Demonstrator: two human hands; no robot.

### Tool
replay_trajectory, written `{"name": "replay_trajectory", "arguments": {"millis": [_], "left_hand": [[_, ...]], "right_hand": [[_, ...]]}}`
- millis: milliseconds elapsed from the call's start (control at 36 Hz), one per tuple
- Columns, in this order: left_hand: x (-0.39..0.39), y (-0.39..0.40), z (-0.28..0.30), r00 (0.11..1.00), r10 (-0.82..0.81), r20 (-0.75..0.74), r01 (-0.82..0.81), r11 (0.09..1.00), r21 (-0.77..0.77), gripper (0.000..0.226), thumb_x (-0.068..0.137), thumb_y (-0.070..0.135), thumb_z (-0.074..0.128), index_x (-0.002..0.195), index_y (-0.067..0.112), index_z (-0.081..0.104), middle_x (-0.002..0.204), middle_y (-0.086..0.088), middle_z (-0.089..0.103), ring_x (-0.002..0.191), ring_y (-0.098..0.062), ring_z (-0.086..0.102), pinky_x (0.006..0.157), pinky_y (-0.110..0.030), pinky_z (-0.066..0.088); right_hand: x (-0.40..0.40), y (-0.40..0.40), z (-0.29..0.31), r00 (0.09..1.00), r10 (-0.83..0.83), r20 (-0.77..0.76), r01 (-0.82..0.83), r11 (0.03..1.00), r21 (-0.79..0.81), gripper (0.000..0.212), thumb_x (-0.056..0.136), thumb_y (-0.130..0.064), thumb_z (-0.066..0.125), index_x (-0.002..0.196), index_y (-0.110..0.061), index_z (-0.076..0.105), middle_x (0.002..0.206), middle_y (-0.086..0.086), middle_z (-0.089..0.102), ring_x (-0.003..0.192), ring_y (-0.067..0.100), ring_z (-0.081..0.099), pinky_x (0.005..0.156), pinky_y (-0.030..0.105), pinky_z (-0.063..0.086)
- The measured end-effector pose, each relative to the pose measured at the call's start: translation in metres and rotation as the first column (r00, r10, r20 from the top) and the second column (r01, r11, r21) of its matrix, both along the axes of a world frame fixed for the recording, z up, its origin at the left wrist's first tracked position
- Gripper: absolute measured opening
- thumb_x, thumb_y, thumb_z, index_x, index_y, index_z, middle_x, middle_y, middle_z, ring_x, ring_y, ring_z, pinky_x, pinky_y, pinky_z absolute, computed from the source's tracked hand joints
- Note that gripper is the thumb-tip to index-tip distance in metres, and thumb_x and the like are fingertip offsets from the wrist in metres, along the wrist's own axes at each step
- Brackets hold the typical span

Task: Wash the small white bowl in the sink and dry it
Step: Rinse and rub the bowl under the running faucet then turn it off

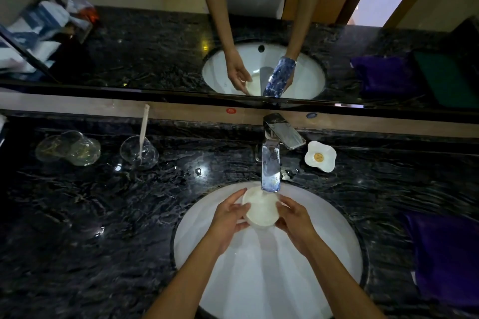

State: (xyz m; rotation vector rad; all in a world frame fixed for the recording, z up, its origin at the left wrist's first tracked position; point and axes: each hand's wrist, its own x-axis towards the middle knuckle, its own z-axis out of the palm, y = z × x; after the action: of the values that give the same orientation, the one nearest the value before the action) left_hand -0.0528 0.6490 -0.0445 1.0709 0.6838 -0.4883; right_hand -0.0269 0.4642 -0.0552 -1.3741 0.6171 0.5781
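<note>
Head view: one small white bowl (260, 211) is held over the round white sink (324, 254), just under the chrome faucet (270, 163). It is clasped from both sides — the left hand (229, 217) and the right hand (294, 220) each have a closed grip on its rim. On the dark, veined stone table (103, 215) are seen two clear glasses (68, 151), a third with a pale stick, one flower-shaped white dish (320, 156) and one purple cloth (445, 259). No writing can be read.
</note>
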Motion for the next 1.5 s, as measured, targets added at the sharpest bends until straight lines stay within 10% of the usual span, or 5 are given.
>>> {"name": "replay_trajectory", "arguments": {"millis": [194,639,806,1222,1500], "left_hand": [[-0.018,0.003,-0.019,0.997,0.015,-0.074,-0.019,0.999,-0.05,0.048,0.095,-0.004,0.058,0.134,0.023,0.056,0.133,-0.021,0.059,0.112,-0.038,0.066,0.095,-0.05,0.057],[-0.021,-0.01,-0.014,0.974,0.085,-0.21,-0.119,0.981,-0.155,0.056,0.096,-0.014,0.045,0.147,0.007,0.038,0.143,-0.023,0.047,0.114,-0.04,0.064,0.076,-0.042,0.063],[-0.025,-0.008,-0.006,0.968,0.094,-0.231,-0.168,0.931,-0.323,0.028,0.099,-0.011,0.042,0.12,-0.005,0.06,0.104,-0.023,0.076,0.104,-0.036,0.069,0.082,-0.038,0.063],[-0.003,-0.007,-0.011,0.957,0.06,-0.285,-0.158,0.929,-0.335,0.047,0.102,0.017,0.054,0.134,-0.016,0.045,0.142,-0.036,0.048,0.126,-0.046,0.057,0.103,-0.059,0.049],[-0.003,-0.011,-0.003,0.998,-0.06,-0.009,0.056,0.963,-0.264,0.04,0.103,0.034,0.048,0.127,0.007,0.064,0.123,-0.024,0.069,0.117,-0.041,0.065,0.113,-0.055,0.041]], "right_hand": [[-0.007,0.0,0.003,0.998,0.022,0.061,-0.022,1.0,-0.004,0.022,0.095,-0.008,0.067,0.116,-0.012,0.072,0.114,0.01,0.076,0.1,0.023,0.073,0.074,0.029,0.062],[-0.015,0.013,0.01,0.997,0.068,0.039,-0.071,0.994,0.088,0.025,0.104,-0.025,0.052,0.126,-0.022,0.065,0.119,0.003,0.074,0.106,0.021,0.071,0.09,0.036,0.058],[-0.003,0.021,0.004,0.992,0.111,-0.051,-0.102,0.983,0.155,0.034,0.105,-0.038,0.046,0.124,-0.018,0.067,0.126,0.014,0.07,0.111,0.024,0.064,0.104,0.045,0.049],[0.015,0.029,-0.021,0.982,0.044,-0.181,-0.006,0.978,0.207,0.031,0.099,-0.038,0.051,0.114,-0.014,0.063,0.103,0.013,0.062,0.087,0.025,0.059,0.073,0.034,0.048],[0.021,0.034,-0.015,0.978,0.061,-0.198,-0.052,0.997,0.048,0.026,0.097,-0.03,0.047,0.098,-0.013,0.067,0.087,0.01,0.068,0.073,0.023,0.059,0.054,0.027,0.044]]}}
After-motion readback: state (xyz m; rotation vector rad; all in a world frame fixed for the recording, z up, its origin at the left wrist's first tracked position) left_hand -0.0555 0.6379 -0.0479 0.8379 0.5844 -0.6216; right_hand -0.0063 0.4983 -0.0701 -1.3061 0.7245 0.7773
